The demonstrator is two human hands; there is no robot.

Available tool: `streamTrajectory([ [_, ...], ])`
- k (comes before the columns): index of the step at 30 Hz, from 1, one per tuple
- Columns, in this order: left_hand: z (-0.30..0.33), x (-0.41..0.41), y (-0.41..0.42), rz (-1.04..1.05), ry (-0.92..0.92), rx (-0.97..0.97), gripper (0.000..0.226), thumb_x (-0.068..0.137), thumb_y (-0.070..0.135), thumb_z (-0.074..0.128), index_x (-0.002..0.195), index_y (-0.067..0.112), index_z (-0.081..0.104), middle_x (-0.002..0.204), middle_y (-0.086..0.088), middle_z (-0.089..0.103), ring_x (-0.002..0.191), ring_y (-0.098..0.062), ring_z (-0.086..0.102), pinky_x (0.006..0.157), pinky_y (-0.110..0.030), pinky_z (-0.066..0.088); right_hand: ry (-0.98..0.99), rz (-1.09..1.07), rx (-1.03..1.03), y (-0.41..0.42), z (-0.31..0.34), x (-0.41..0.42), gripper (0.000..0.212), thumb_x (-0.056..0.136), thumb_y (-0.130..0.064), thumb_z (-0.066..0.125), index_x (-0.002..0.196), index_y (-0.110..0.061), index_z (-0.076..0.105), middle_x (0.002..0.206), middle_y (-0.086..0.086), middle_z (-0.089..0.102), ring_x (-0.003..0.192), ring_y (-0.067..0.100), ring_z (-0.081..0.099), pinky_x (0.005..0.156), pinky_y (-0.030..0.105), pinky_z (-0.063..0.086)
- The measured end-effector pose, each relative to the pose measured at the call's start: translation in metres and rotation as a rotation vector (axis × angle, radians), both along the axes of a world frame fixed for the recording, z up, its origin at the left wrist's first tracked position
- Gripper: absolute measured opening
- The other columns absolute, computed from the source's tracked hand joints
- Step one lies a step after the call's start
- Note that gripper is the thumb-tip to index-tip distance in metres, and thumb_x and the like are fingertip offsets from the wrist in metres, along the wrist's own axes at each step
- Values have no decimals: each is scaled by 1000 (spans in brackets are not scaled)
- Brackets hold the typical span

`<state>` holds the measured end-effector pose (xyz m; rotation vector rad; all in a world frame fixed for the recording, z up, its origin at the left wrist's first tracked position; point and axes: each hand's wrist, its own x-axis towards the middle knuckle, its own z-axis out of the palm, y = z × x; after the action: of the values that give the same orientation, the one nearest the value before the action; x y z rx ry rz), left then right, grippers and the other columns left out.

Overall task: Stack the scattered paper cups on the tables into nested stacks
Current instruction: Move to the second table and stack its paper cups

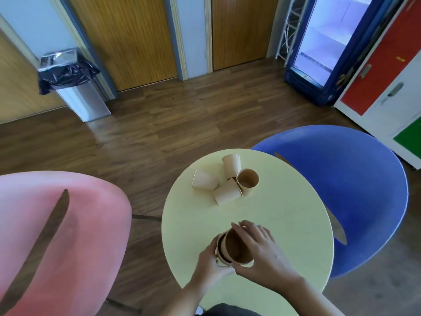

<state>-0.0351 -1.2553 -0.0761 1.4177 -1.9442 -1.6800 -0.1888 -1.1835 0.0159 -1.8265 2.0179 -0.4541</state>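
- Paper cups in hand: a short nested stack (pixel 230 248) sits tilted near the front edge of the round yellow surface (pixel 284 224), mouths toward me.
- Left hand (pixel 210 262) wraps the lower part of the stack from the left; grip closed on it.
- Right hand (pixel 262 249) curls over the innermost cup (pixel 238 247), fingers round its far rim and side; grip closed on that cup. I judge it is being seated into the others.
- Risk: the inner cup looks skewed against the outer rims. Pushing it down at an angle could jam it or crease the thin paper wall.
- Risk: squeezing too hard with either hand would turn the rims oval, so the next cup binds.
- Risk: the stack is close to the front edge; a slip of the left hand could send it off onto the floor.
- Four loose cups remain toward the far edge: an upright cup (pixel 247 180), and three lying cups (pixel 204 180) (pixel 232 164) (pixel 227 193), clustered close, some touching.
- Risk: lying cups roll. Taking one may nudge its neighbours toward the far edge and the blue chair (pixel 364 190).
- Pink chair (pixel 57 236) stands left of the surface, well apart from the cups.
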Motion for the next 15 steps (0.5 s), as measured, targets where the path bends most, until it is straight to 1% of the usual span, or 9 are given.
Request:
streamTrajectory([
  [2,-2,4,1,-5,9,-2,79,61,11,89,115,49,46,107,47,57,105,22,54,87,-1,40,20,56,79,-4,-3,7,84,75,-65,49,147,-28,27,148,-6,34,136,9,31,117,36,12],
  [3,-3,6,2,-5,10,8,80,61,12,89,117,49,45,110,49,55,107,21,54,89,-2,40,20,75,134,-5,-6,10,86,76,-68,45,149,-28,20,152,-9,26,140,7,22,118,36,2],
  [4,-3,7,3,-8,6,11,80,61,14,89,118,50,45,111,49,54,107,20,54,89,-2,40,21,81,179,-6,-9,12,88,77,-70,41,150,-29,15,154,-11,20,142,4,15,118,36,-4],
  [5,-3,8,3,-5,2,12,80,61,17,89,118,51,45,110,49,55,107,20,54,89,-2,40,18,74,208,-7,-12,13,89,76,-72,38,150,-29,13,155,-13,18,143,2,11,118,35,-7],
  [8,0,10,4,20,11,46,77,60,19,90,115,52,48,104,45,60,104,17,57,84,-2,42,-24,35,247,-8,-19,14,93,71,-79,33,149,-32,14,154,-19,17,141,-4,10,116,32,-7],
  [10,2,10,3,22,20,52,76,61,16,90,113,52,47,102,49,58,101,20,56,81,0,41,-19,39,246,-8,-22,12,93,70,-80,33,148,-34,14,154,-21,17,141,-5,10,116,32,-6],
  [13,4,10,2,13,39,34,78,61,15,89,115,51,46,103,53,53,102,23,54,82,0,39,-28,66,254,-13,-19,10,94,69,-81,35,148,-34,15,153,-21,16,141,-5,9,118,32,-6],
  [15,3,11,-2,32,55,31,77,59,13,88,114,50,48,105,49,57,103,19,56,84,-2,42,-46,82,255,-21,-15,8,97,67,-85,37,147,-34,17,154,-20,14,141,-4,8,119,33,-5],
])
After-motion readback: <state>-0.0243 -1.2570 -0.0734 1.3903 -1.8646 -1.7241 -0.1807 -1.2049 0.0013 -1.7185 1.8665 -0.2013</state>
